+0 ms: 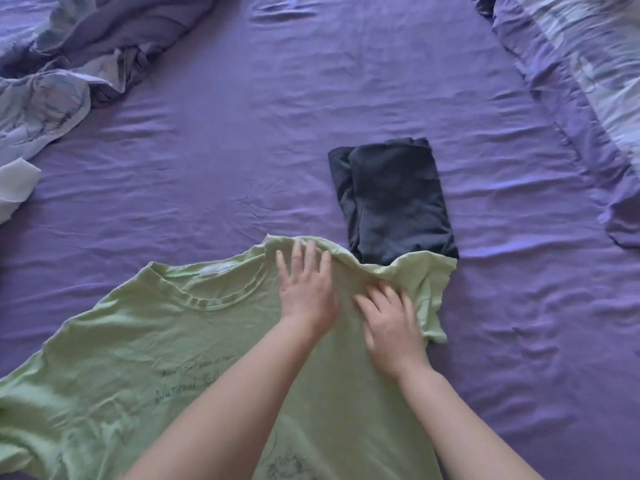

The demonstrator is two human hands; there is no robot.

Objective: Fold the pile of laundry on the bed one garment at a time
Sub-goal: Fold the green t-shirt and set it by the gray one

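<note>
On green T-shirt (145, 341), both hands press flat.

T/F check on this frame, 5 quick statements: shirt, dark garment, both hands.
1. The green shirt lies spread on the bed sheet. True.
2. Both hands rest flat on the shirt. True: left hand, right hand.
3. The dark garment is still unfolded. False: it lies folded in a neat rectangle.
4. The shirt's sleeve overlaps the dark garment's near edge. True.
5. The right hand grips the dark garment. False: it presses on the shirt, apart from the dark garment.
</note>
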